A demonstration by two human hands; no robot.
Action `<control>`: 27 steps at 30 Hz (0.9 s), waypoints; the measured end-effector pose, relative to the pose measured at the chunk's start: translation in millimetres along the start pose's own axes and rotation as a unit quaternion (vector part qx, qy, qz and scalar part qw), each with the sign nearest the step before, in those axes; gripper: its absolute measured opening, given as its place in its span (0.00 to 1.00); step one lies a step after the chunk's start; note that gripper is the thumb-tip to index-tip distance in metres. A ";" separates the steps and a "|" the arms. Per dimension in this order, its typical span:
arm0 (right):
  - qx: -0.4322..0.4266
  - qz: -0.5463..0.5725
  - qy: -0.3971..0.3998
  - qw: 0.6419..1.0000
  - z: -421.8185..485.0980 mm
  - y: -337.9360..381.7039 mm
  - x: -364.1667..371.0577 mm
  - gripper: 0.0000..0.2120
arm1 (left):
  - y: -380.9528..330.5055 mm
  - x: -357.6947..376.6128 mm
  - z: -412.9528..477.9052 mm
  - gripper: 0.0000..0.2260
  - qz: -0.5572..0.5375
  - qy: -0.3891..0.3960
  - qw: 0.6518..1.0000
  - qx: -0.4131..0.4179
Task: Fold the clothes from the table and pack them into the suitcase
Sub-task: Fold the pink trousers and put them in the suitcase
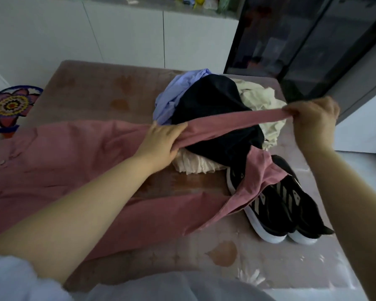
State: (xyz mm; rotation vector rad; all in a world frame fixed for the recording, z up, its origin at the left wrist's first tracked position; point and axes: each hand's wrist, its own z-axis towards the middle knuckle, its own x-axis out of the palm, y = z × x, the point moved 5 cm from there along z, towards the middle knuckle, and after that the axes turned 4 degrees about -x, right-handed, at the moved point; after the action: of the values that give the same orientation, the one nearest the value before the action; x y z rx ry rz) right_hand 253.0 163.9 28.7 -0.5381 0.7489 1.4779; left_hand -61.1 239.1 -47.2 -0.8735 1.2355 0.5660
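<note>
both hands, left hand [164, 140] and right hand [315, 115], grip a pink shirt [63, 161] sleeve stretched over the clothes pile [215, 109].

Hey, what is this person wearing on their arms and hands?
Nothing on the hands: the left hand and right hand show no gloves, rings, watch or bracelet. Both forearms are uncovered. A white sleeve covers the left upper arm; the right arm shows no sleeve within the frame.

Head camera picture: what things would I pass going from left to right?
Flower-patterned round thing, pink shirt, left hand, black garment, cream cloth, right hand.
</note>
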 end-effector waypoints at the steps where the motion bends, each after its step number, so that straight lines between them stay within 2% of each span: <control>1: -0.011 -0.013 0.047 0.999 -20.8 -6.9 11.0 0.08 | -2.3 21.2 -5.3 0.30 0.039 0.077 0.996 0.005; 3: -0.011 -0.020 0.166 0.986 -57.5 -16.6 30.1 0.10 | -0.7 56.1 -21.6 0.32 0.093 0.197 0.976 0.016; 5: 0.043 -0.026 0.300 0.953 -82.0 -21.9 42.2 0.16 | 5.6 74.7 -35.9 0.32 0.091 0.257 0.962 0.014; 6: 0.075 -0.037 0.352 0.932 -90.4 -23.1 45.8 0.23 | 8.6 77.6 -39.8 0.32 0.079 0.268 0.960 0.014; 8: 0.121 -0.038 0.413 0.902 -93.8 -21.4 49.6 0.40 | 13.2 73.5 -40.2 0.29 0.063 0.248 0.967 0.016; 10: 0.147 0.021 0.500 0.853 -86.7 -19.4 56.0 0.52 | 16.0 62.7 -31.9 0.27 0.043 0.184 0.982 0.015; 12: 0.152 0.066 0.618 0.769 -77.9 -18.8 61.4 0.56 | 18.4 49.3 -17.9 0.24 0.001 0.115 0.993 0.001; 13: 0.159 0.081 0.638 0.749 -69.4 -18.1 62.6 0.54 | 19.8 42.9 -9.7 0.23 -0.015 0.088 0.996 -0.006; 14: 0.174 0.102 0.612 0.765 -56.5 -17.4 65.9 0.51 | 21.3 37.0 -1.5 0.23 -0.022 0.070 0.997 -0.011; 16: 0.188 0.151 0.447 0.861 -23.0 -10.0 74.8 0.37 | 24.0 28.0 15.8 0.22 -0.017 0.050 0.998 -0.016; 17: 0.161 0.148 0.379 0.899 -11.0 -0.2 79.6 0.30 | 25.1 24.9 24.4 0.21 -0.013 0.048 0.999 -0.019; 18: 0.121 0.123 0.353 0.920 -4.8 10.6 87.3 0.24 | 26.4 22.6 32.7 0.21 -0.011 0.047 0.999 -0.022; 19: 0.077 0.089 0.362 0.925 -3.3 21.0 98.7 0.22 | 28.1 21.5 41.0 0.20 -0.010 0.047 0.998 -0.027; 21: 0.003 0.015 0.412 0.911 -6.6 30.0 118.2 0.19 | 33.1 24.2 55.0 0.18 0.001 0.062 0.997 -0.041; 23: -0.012 0.002 0.428 0.904 -1.7 24.8 120.4 0.12 | 37.8 31.0 65.1 0.17 0.025 0.085 0.994 -0.060; 25: 0.011 0.089 0.431 0.898 9.7 16.6 109.0 0.04 | 42.0 37.6 71.4 0.16 0.056 0.109 0.989 -0.081; 27: 0.079 0.206 0.433 0.874 22.1 6.5 91.3 0.05 | 45.3 42.5 75.0 0.16 0.099 0.138 0.981 -0.088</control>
State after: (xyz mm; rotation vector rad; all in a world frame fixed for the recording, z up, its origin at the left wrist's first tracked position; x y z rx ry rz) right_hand 243.7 242.5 -22.3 -0.9780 1.7640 1.5127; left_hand -43.0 322.7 -93.6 -1.0076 1.5542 0.7408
